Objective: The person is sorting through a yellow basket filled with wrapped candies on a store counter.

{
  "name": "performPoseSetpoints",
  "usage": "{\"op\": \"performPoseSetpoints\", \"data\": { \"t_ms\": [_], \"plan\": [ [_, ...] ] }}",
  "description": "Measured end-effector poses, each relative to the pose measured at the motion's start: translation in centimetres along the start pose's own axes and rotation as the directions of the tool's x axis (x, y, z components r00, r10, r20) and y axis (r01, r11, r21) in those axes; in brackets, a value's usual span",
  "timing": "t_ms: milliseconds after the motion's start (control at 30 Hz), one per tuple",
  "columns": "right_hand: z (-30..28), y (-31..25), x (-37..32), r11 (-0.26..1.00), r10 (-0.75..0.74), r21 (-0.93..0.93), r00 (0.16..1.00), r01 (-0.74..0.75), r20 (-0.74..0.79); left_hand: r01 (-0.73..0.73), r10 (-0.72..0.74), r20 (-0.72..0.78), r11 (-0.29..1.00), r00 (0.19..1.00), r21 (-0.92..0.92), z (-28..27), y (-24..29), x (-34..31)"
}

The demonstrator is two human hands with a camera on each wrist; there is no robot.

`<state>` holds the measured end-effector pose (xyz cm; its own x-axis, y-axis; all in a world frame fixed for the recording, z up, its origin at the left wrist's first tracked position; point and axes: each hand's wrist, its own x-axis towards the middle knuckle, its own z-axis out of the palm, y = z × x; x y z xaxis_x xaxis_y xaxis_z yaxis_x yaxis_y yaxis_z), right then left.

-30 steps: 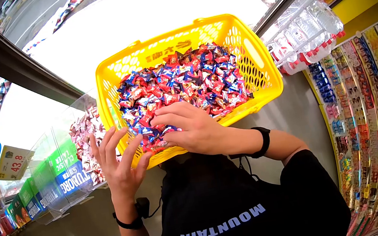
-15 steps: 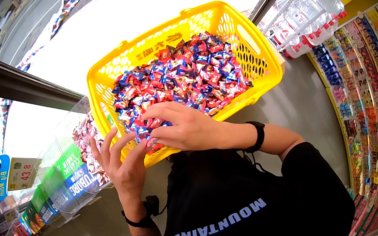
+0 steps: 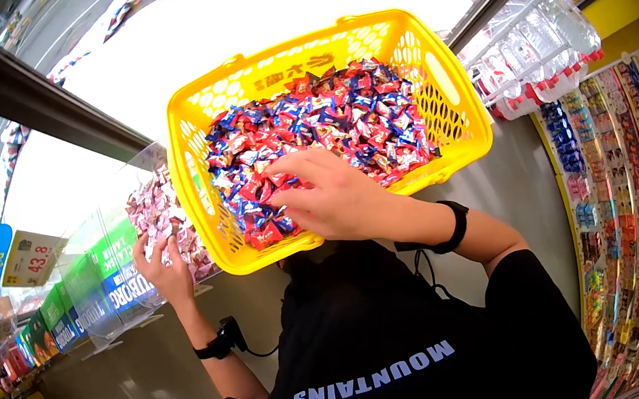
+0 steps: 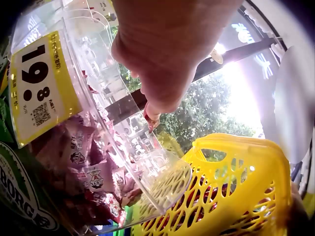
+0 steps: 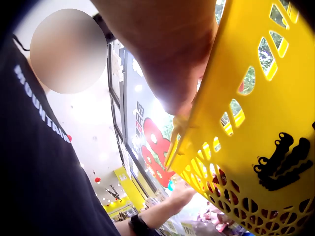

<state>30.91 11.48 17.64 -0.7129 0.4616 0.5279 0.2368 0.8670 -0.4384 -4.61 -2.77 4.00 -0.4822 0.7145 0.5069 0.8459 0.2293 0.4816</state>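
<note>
Head view: right hand (image 3: 336,197) lies with spread, relaxed fingers on the red and blue sweets (image 3: 340,121) heaped in the yellow basket (image 3: 453,95), while left hand (image 3: 166,270) reaches into the clear bin (image 3: 103,234) of pink sweets (image 3: 159,212) just beside it. Left wrist view: fingertips hang over that bin, their grasp impossible to tell. Right wrist view: hand meets the basket's wall, fingers hidden.

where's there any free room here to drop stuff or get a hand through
Little. The yellow basket is heaped with candies wall to wall, with the right hand on them. The clear bin has open room above its pink candies, where the left hand reaches. A bare grey surface lies between basket and bottle rack.
</note>
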Motion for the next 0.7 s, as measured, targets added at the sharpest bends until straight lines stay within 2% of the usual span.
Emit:
{"op": "performPoseSetpoints", "data": {
  "t_ms": [133,267,300,400,433,533,600,633,700],
  "plan": [
    [-3.3,0.5,0.6,0.994,0.0,-0.105,0.994,0.011,0.108,-0.006,0.0,0.049,0.993,0.999,0.122,1.7,-1.6,-2.1],
    [-6.8,1.8,0.9,0.978,0.158,-0.164,0.967,-0.126,0.201,0.06,-0.057,-0.022,0.98,0.998,0.189,1.9,-1.8,-2.7],
    [-7.6,2.2,1.0,0.97,0.186,-0.198,0.958,-0.143,0.218,0.081,-0.083,-0.002,0.976,0.997,0.204,1.8,-2.0,-2.8],
    [-9.4,3.8,1.6,0.951,0.234,-0.266,0.932,-0.16,0.277,0.184,-0.174,-0.07,0.967,0.982,0.179,1.8,-0.8,-2.5],
    [-10.0,4.3,1.8,0.942,0.254,-0.29,0.922,-0.168,0.293,0.173,-0.153,-0.117,0.967,0.981,0.188,2.2,-0.9,-2.6],
    [-11.2,8.5,2.2,0.935,0.283,-0.323,0.856,-0.146,0.433,0.067,-0.057,-0.043,0.951,0.997,0.303,1.8,-0.2,-2.4],
    [-11.4,10.9,2.0,0.887,0.295,-0.456,0.843,-0.067,0.449,0.046,-0.056,0.029,0.955,0.998,0.292,1.9,-0.4,-2.5],
    [-11.4,11.3,2.3,0.849,0.338,-0.528,0.804,-0.035,0.489,0.018,-0.034,0.045,0.95,0.998,0.312,2.1,-0.9,-2.6],
    [-10.7,14.2,1.5,0.832,0.412,-0.554,0.693,-0.022,0.592,0.007,-0.028,0.062,0.949,0.998,0.315,2.4,-1.1,-2.7]
  ]
}}
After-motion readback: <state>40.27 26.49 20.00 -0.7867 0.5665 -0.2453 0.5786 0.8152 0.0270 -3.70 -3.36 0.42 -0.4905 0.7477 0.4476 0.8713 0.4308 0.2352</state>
